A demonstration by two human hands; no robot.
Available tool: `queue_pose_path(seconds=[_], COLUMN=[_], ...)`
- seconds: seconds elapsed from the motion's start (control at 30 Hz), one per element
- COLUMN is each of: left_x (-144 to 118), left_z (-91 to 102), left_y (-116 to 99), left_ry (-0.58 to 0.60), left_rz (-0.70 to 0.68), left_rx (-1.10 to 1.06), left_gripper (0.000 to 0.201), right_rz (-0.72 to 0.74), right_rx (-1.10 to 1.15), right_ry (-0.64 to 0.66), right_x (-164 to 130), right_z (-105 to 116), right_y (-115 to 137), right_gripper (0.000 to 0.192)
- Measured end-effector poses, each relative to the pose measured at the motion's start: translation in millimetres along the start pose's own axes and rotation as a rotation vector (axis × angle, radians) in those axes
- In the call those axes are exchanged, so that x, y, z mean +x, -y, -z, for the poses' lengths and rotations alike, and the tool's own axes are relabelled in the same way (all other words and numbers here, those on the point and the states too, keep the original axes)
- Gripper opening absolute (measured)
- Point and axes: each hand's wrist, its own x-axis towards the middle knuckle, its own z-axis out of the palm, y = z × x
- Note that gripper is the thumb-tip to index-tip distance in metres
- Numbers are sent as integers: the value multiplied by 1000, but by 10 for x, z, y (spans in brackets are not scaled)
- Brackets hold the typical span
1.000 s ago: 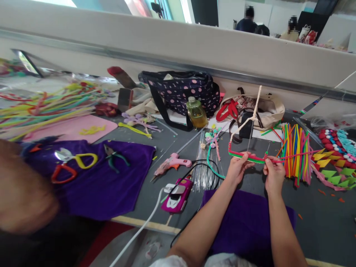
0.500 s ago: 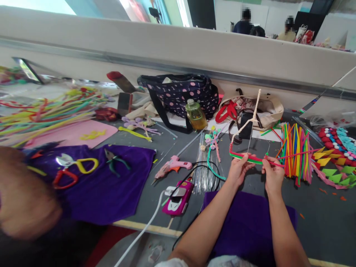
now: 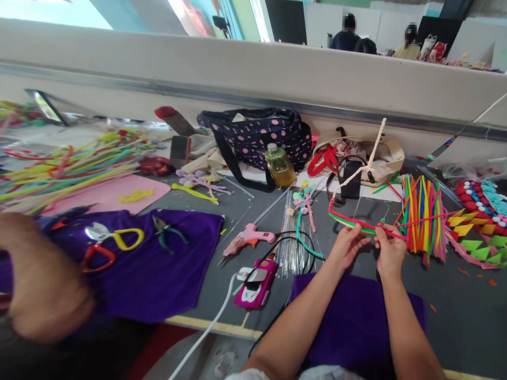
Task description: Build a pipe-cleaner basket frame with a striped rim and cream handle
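Note:
Between my two hands stretches a bundle of red and green pipe cleaners (image 3: pixel 344 220), held above the dark table. My left hand (image 3: pixel 348 245) pinches it near its middle, with the other fingers loosely curled. My right hand (image 3: pixel 390 248) pinches the same bundle farther right, close to a small green tip. From the bundle's left end a cream twisted pipe cleaner stem (image 3: pixel 350 179) rises and forks, one branch pointing up. Just right of my right hand lies a pile of colourful pipe cleaners (image 3: pixel 423 219).
A purple cloth (image 3: pixel 356 316) lies under my forearms. Left of me are a pink glue gun (image 3: pixel 249 237), a magenta power strip (image 3: pixel 257 285) with cables, and a bottle (image 3: pixel 280 166). Another person's arm (image 3: pixel 47 285) is at far left, by scissors (image 3: pixel 114 240) and pliers (image 3: pixel 168 232).
The cream forked stem has swung to the right at its top. Both my hands keep their pinch on the bundle. The other person's arm has shifted slightly.

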Motion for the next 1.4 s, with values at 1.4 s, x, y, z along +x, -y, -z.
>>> queue_pose_path(seconds=[1.4], left_x=[-79], left_z=[-55], left_y=[-20], left_ry=[146], left_rz=[112], left_rx=[41], left_gripper=[30], right_rz=[-102], right_rx=[44], right_ry=[219], right_x=[66], right_z=[104], right_y=[-60], right_gripper=[28])
